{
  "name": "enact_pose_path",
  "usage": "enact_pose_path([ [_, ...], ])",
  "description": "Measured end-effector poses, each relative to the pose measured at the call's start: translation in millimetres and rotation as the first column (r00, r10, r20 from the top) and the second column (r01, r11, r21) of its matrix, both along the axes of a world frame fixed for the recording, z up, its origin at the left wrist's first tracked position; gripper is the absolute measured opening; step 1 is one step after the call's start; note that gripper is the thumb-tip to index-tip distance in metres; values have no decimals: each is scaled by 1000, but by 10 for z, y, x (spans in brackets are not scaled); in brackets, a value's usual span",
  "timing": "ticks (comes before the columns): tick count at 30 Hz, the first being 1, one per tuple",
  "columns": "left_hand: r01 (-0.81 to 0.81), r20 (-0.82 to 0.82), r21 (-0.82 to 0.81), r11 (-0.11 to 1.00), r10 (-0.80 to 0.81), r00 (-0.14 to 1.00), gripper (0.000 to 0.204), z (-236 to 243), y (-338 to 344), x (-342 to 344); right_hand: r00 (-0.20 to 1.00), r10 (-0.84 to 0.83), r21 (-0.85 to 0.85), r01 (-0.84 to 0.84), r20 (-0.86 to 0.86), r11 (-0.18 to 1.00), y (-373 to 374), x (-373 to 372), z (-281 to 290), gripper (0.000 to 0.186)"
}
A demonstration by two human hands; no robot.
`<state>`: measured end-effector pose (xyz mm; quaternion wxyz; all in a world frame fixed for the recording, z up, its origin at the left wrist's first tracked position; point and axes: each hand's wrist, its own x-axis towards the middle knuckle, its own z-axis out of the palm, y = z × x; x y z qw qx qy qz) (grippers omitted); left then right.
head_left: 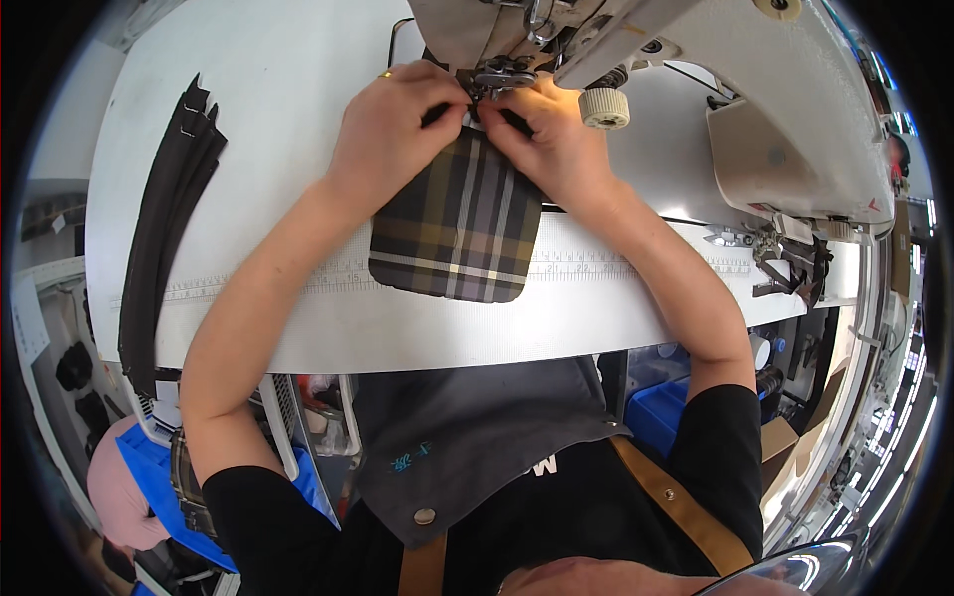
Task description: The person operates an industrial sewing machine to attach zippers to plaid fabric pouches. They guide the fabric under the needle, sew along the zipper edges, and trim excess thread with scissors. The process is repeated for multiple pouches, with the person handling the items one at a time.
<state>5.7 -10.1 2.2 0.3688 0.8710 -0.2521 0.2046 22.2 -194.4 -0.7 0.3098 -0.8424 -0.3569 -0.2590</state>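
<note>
Hands: two. Left hand (396, 127) and right hand (564, 144) each pinch, thumb to forefinger, the far end of one dark, tan-and-white plaid fabric panel (455, 223). Panel lies on one white tabletop (268, 109), near side of one cream metal sewing machine's (765, 74) needle area. Left: one bundle, long black fabric strips (162, 238); overlapped, count uncertain.

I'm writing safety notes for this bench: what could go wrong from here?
The left hand and right hand are close beneath the sewing head, so a finger might get caught. If they pull unevenly, the plaid piece could pucker. The dark strips overhang the table's front edge and might slide off.
</note>
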Motion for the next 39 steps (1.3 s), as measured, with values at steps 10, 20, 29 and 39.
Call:
enact_pose_path([
  [10, 182, -250, -201, 962, -230, 941, 10, 76, 149, 162, 943, 300, -347, -236, 144, 908, 3, -629, 120, 20],
  [20, 150, -279, -145, 978, -185, 942, 12, 133, 175, 119, 899, 390, 16, -395, -202, 919, -170, -494, 458, 20],
  [29, -24, 16, -59, 998, 25, 1000, 9, -43, 10, -63, 882, 407, -245, -459, -236, 854, -343, -566, 375, 30],
  [39, 18, -42, -73, 997, -21, 999, 9, 0, 40, -34, 930, 302, -391, -362, -208, 846, 1, -438, 145, 73],
])
